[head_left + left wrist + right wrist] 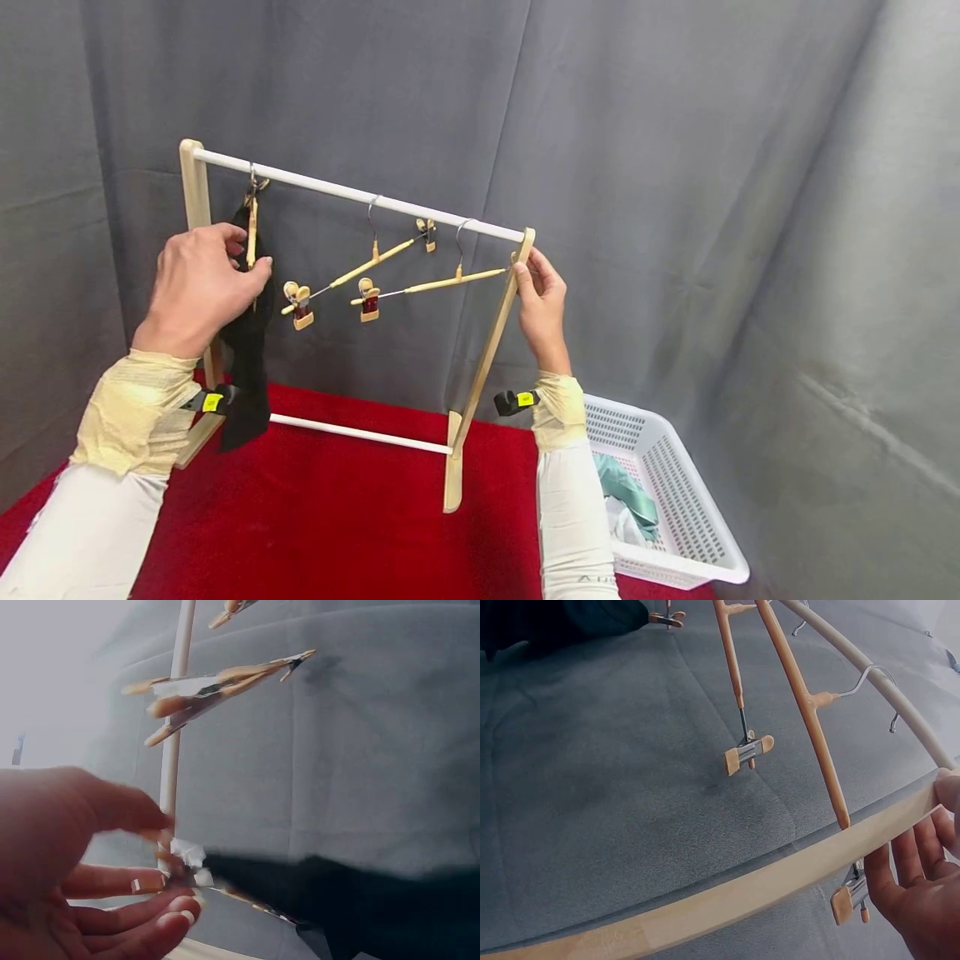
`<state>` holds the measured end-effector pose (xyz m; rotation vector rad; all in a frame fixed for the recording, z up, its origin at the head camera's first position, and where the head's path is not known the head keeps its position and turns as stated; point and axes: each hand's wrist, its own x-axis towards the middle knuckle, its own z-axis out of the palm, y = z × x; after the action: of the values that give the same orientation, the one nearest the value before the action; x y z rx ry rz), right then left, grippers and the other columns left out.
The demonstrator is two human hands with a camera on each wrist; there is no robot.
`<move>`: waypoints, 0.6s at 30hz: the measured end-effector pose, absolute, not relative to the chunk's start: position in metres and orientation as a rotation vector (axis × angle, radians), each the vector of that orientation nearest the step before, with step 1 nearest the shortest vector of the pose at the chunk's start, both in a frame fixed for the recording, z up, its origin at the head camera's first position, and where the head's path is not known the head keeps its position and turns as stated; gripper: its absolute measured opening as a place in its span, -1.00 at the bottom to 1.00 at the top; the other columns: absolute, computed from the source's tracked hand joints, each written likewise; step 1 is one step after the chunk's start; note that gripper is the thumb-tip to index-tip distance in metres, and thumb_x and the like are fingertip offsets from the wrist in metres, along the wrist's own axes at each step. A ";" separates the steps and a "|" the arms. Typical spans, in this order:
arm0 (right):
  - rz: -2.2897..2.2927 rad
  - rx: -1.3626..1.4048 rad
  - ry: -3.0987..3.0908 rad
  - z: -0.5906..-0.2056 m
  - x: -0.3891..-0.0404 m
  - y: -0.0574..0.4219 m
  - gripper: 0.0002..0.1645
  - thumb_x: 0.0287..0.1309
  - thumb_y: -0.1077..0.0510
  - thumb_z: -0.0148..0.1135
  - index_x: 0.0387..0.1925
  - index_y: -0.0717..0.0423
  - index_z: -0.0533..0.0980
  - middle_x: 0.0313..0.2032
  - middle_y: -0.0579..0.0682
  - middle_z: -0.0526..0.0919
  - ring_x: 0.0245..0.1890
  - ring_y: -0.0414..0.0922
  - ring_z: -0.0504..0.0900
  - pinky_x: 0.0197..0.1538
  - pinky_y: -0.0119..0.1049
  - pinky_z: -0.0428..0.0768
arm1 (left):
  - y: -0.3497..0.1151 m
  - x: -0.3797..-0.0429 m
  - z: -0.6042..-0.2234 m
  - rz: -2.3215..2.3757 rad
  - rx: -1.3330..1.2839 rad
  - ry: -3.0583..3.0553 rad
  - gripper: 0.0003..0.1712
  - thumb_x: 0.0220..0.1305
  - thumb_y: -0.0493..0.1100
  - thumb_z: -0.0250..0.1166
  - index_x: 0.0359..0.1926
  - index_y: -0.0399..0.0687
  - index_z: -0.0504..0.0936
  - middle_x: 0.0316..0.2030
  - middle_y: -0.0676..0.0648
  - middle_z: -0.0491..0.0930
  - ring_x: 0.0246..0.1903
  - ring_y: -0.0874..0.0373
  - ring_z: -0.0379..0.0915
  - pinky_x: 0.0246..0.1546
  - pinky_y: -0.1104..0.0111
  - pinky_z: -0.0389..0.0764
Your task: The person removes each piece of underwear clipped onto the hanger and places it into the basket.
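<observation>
Three slim wooden clip hangers [371, 265] hook over the round white rail [337, 190] of a pale wooden-framed rack. The leftmost hanger [252, 233] hangs near the rack's left upright [193, 183] and bears a limp black cloth garment [246, 367], whose lower edge drops past the white lower rod [360, 432] beside the left foot. The left hand [197, 283] pinches this hanger's near clip between thumb and fingers, though the contact is blurred in the left wrist view.

A wide gap on the rail separates the black garment from the middle hanger; the middle and right hangers sit closer together, both slanting across the rail. The rightmost hanger's far end reaches behind the pale wooden right upright [487, 358], leaving little room there. The right hand [546, 312] grips that upright near its top, thumb on one edge, fingers round the other.

Right of the rack, just beside the right forearm, a white perforated plastic basket [686, 492] holds teal satiny cloth [630, 492] and white cloth [621, 521]. Grey curtain [637, 167] rises behind the bright red table cover [337, 500].
</observation>
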<state>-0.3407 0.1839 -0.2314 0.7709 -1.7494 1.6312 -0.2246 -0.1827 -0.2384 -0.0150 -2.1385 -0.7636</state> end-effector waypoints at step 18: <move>1.629 0.767 -1.775 -0.232 -0.344 0.183 -0.56 0.21 0.23 0.08 0.10 0.34 0.39 -0.11 0.13 0.59 -0.10 -0.03 0.55 -0.11 -0.35 0.52 | -0.202 -0.242 -0.251 -0.674 0.032 -2.245 -0.70 0.11 -0.28 0.10 -0.20 -0.46 0.50 -0.38 -0.49 0.48 -0.41 -0.40 0.40 -0.45 -0.16 0.39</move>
<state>-0.3437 0.1825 -0.2321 0.7669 -1.7754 1.6290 -0.2417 -0.2021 -0.2506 0.0318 -2.2445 -0.6740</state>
